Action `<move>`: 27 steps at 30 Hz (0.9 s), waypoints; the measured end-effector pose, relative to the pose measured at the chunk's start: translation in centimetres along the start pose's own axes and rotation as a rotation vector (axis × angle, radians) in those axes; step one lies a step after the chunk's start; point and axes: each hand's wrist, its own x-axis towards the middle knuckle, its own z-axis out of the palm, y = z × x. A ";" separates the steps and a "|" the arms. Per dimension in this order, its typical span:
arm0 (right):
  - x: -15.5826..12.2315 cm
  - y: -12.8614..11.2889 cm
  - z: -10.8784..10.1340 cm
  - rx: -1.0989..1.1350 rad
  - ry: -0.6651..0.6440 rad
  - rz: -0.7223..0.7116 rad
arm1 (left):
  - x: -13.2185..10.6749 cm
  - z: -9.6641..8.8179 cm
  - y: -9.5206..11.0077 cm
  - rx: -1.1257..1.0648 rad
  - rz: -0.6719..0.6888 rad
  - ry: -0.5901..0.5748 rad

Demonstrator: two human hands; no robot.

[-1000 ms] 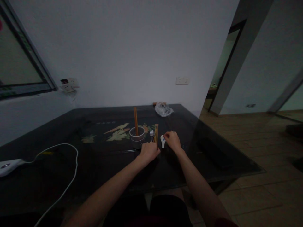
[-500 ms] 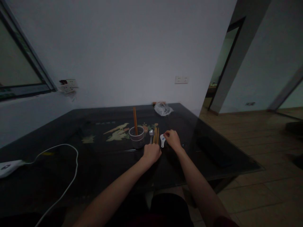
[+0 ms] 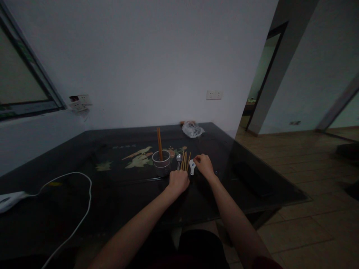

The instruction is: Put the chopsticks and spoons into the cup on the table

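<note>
My left hand (image 3: 179, 182) is closed around the lower ends of several wooden chopsticks (image 3: 184, 161); its palm side is hidden. A metal spoon (image 3: 178, 158) stands out beside the chopsticks at that hand, its handle partly covered. My right hand (image 3: 204, 165) pinches at the right edge of the bowl of a white soup spoon (image 3: 192, 167) with a blue mark, whose handle points toward me. Left of the hands is a round metal cup (image 3: 162, 168) with a pair of reddish-brown chopsticks (image 3: 159, 144) leaning upright in it.
A crumpled clear plastic bag (image 3: 193, 129) lies at the back of the dark table (image 3: 134, 201), near the wall. On the left, a white cable (image 3: 90, 194) runs from a white power strip (image 3: 11, 200). A flat black object (image 3: 252, 179) is at the right.
The rightmost chopstick in my left hand now leans farther right, apart from the others. My right hand stays at the white spoon. The view has shifted slightly.
</note>
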 end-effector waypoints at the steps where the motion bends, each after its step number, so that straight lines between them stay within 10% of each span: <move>1: 0.0 0.0 0.0 -0.002 0.006 -0.004 | 0.0 0.0 0.0 0.001 -0.002 -0.004; 27: 0.3 -0.3 0.1 0.192 -0.005 0.016 | 0.4 -1.7 -3.6 -0.373 -0.009 0.070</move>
